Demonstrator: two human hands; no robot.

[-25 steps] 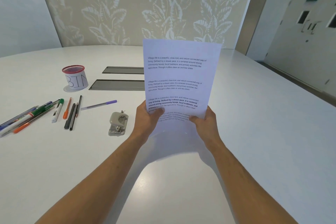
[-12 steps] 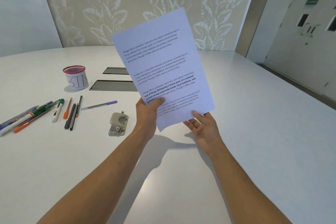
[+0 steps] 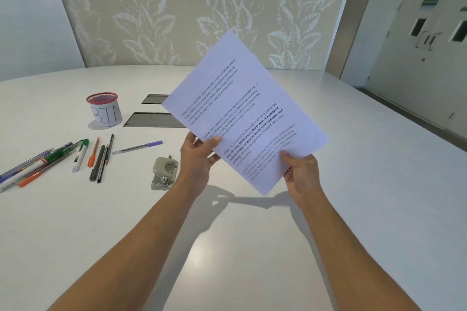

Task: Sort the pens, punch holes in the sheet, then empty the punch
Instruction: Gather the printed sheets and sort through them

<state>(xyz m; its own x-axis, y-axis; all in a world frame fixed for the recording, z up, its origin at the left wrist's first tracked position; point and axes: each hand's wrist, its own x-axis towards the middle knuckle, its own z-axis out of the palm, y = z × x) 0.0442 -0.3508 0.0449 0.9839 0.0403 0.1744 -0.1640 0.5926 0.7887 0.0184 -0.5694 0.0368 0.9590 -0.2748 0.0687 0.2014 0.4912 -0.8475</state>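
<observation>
I hold a printed white sheet (image 3: 249, 111) up above the table, rotated so its text runs diagonally. My left hand (image 3: 199, 156) pinches its left edge with the thumb on the front. My right hand (image 3: 302, 171) grips its lower right edge. A grey hole punch (image 3: 164, 171) lies on the table just left of my left wrist. Several pens lie in rows at the left: a mixed bundle (image 3: 38, 164), a green-capped marker (image 3: 80, 155), an orange pen (image 3: 93, 153), dark pens (image 3: 102, 161) and a purple-capped pen (image 3: 137, 148).
A red-rimmed mesh cup labelled BIN (image 3: 105, 112) stands at the back left. Two dark cable hatches (image 3: 151, 120) are set into the white table (image 3: 227, 247) behind the punch. A patterned wall stands behind and double doors at the far right.
The sheet went from upright to tilted clockwise. My right hand let go of the bottom edge and took hold again on the lower right edge; my left hand kept its grip.
</observation>
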